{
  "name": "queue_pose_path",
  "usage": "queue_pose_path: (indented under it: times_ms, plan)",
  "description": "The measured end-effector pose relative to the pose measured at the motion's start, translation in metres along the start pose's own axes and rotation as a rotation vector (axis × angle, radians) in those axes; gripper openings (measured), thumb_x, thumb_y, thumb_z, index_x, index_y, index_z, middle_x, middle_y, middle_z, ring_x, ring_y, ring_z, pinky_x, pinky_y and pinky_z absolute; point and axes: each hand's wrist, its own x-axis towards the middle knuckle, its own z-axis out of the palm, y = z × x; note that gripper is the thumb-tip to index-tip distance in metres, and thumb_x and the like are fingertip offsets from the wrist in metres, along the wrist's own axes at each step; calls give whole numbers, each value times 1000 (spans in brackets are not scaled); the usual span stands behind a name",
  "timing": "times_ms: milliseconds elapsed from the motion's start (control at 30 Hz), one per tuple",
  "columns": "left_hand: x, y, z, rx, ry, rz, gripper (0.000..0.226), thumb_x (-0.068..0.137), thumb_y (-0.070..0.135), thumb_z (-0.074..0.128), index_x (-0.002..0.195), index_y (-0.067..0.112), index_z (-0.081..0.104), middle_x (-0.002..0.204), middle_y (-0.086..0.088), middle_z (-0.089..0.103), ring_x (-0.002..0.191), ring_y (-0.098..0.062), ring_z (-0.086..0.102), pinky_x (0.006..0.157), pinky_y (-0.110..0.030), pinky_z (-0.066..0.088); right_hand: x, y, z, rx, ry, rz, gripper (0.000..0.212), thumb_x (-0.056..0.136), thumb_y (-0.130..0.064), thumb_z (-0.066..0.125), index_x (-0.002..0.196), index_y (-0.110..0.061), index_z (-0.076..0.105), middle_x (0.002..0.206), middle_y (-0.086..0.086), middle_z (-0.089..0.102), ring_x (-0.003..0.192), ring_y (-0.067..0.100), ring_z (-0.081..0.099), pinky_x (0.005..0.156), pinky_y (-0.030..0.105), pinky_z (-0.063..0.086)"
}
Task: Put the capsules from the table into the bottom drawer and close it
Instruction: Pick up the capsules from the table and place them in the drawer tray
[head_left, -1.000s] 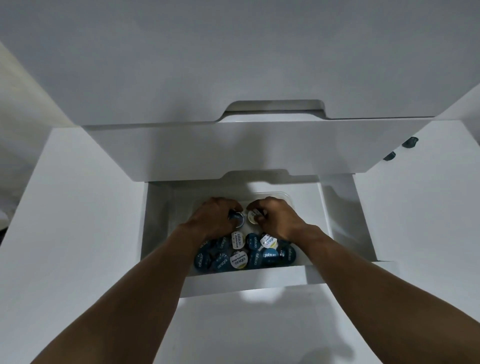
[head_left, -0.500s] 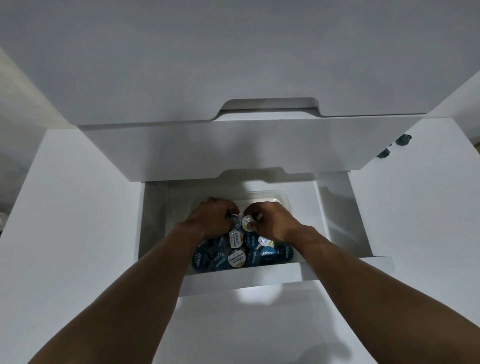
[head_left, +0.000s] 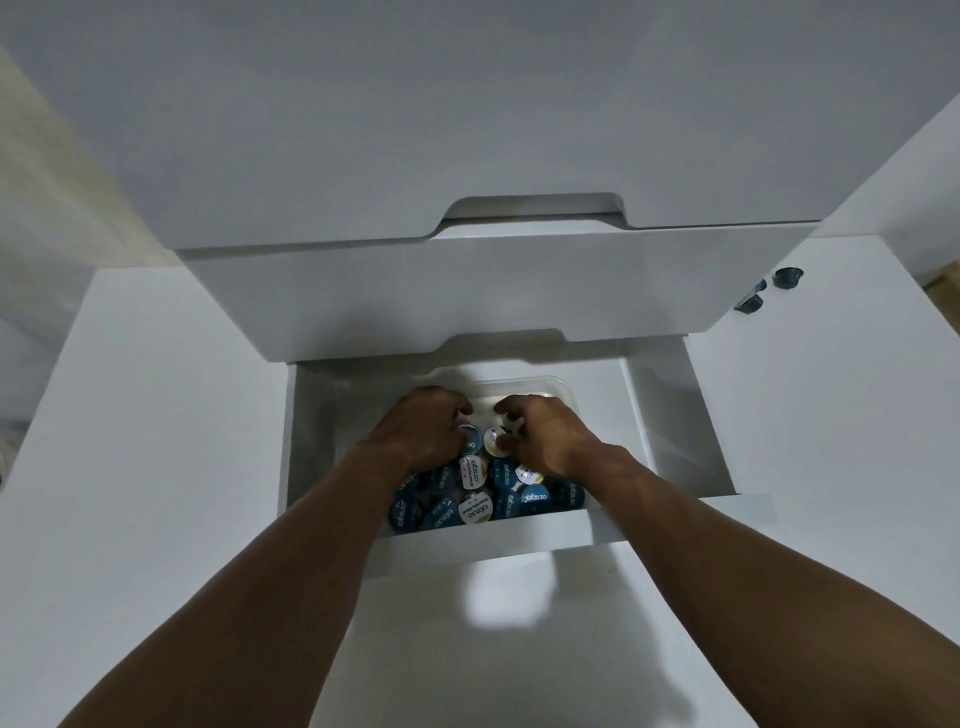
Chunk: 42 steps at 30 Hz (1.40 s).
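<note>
The white bottom drawer (head_left: 675, 415) stands pulled out below me. Inside it a clear plastic tub (head_left: 558, 388) holds several blue and white-lidded capsules (head_left: 475, 506). Both my hands reach into the tub over the pile. My left hand (head_left: 421, 431) has its fingers curled round a blue-and-white capsule (head_left: 470, 435). My right hand (head_left: 543, 434) pinches a white-lidded capsule (head_left: 492, 439) between thumb and curled fingers. The two held capsules sit side by side just above the pile. On the white table at the right lie a few dark capsules (head_left: 788, 278), partly hidden by the upper drawer.
The upper drawer front (head_left: 467, 291) juts out above the open drawer and shades its back. White cabinet tops flank the drawer on the left (head_left: 156, 415) and right (head_left: 831, 415). The bottom drawer's front panel (head_left: 488, 543) is nearest me.
My hands have drawn slightly apart over the pile, still holding their capsules. The drawer and tub have not moved.
</note>
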Motion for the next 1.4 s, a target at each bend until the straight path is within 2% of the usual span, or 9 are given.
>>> queue_pose_path:
  times_ms: [133, 200, 433, 567, 800, 1033, 1400]
  plan:
    - [-12, 5, -7, 21, -3, -29, 39, 85, 32, 64, 123, 20, 59, 128, -3, 59, 118, -19, 55, 100, -36, 46, -11, -5, -5, -67, 45, -7, 47, 89, -29, 64, 134, -22, 51, 134, 8, 55, 114, 26, 57, 99, 33, 47]
    - [-17, 11, -11, 59, 24, -50, 38, 86, 34, 62, 122, 22, 58, 129, -4, 57, 120, -21, 51, 102, -36, 43, -18, -7, -8, -97, 72, -8, 47, 89, -31, 63, 134, -20, 52, 134, 8, 55, 117, 27, 56, 99, 31, 44]
    - [-37, 65, -21, 87, 164, -23, 34, 89, 28, 56, 122, 19, 59, 124, -9, 62, 111, -27, 58, 93, -36, 49, -56, -5, -35, -231, 177, -66, 43, 92, -31, 57, 132, -15, 51, 129, 13, 55, 119, 31, 51, 98, 35, 42]
    - [-50, 100, -18, 102, 246, -33, 35, 90, 29, 56, 124, 18, 58, 125, -10, 62, 114, -29, 57, 95, -35, 47, -84, 11, -58, -274, 251, -67, 42, 93, -32, 54, 131, -14, 51, 130, 14, 53, 119, 33, 51, 97, 35, 41]
    - [-94, 165, 23, 145, 419, -43, 33, 90, 27, 53, 120, 16, 59, 121, -10, 60, 109, -31, 56, 90, -36, 46, -153, 63, -80, -285, 358, -130, 37, 93, -27, 52, 124, -8, 55, 123, 16, 54, 110, 35, 55, 90, 37, 44]
    - [-143, 225, 61, 185, 447, -25, 33, 91, 27, 52, 121, 15, 58, 116, -10, 58, 104, -33, 57, 86, -38, 46, -221, 109, -91, -286, 353, -162, 34, 93, -25, 52, 120, -5, 55, 117, 17, 55, 105, 36, 56, 89, 39, 47]
    - [-136, 303, 58, 233, 464, 160, 32, 90, 26, 51, 117, 11, 58, 114, -11, 58, 104, -33, 57, 85, -39, 49, -279, 144, -130, -199, 532, -55, 39, 94, -26, 50, 129, -10, 51, 121, 12, 53, 109, 32, 54, 86, 35, 43]
